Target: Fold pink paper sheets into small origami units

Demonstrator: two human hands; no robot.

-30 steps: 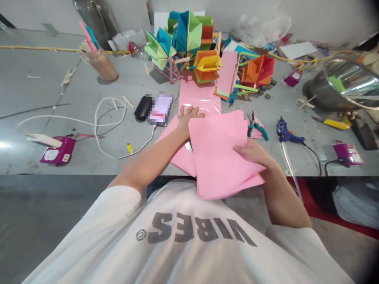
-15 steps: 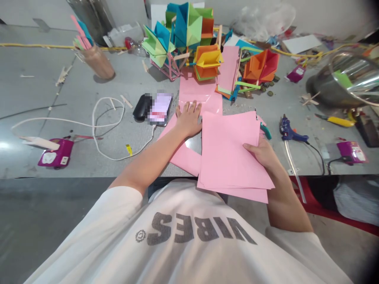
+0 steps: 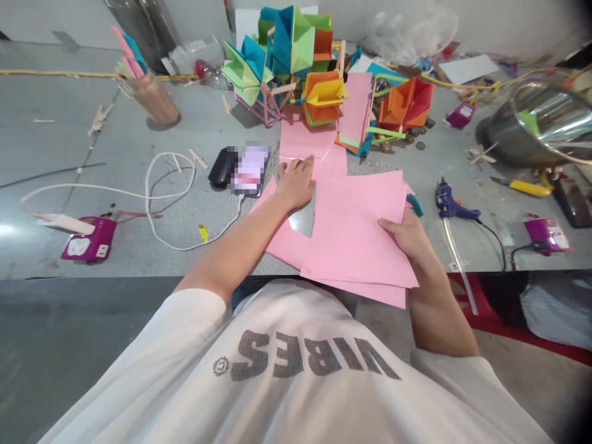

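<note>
My right hand (image 3: 403, 233) grips several pink paper sheets (image 3: 356, 228) by their right edge, thumb on top and fingers underneath. These sheets are held near the table's front edge, their lower corners hanging past it. My left hand (image 3: 296, 183) rests farther back, its fingers bent and drawn together on a clear plastic sleeve (image 3: 319, 155) over pink paper (image 3: 309, 137). The fingertips are partly hidden. Below my left forearm lies another pink paper piece (image 3: 289, 246). A teal-handled tool (image 3: 415, 205) shows just beyond my right hand, mostly covered.
Folded colored-paper shapes (image 3: 296, 46) stand at the back. To the left are a phone (image 3: 251, 169), a black case (image 3: 222, 168), a white cable (image 3: 169, 246) and a cup (image 3: 155, 98). Rightward lie a glue gun (image 3: 451, 203), a yellow cutter (image 3: 527, 187) and a metal pot (image 3: 504, 129).
My left fingers, spread flat before, are now curled in, and the plastic under them has shifted. The sheets in my right hand have moved slightly left and away from my body.
</note>
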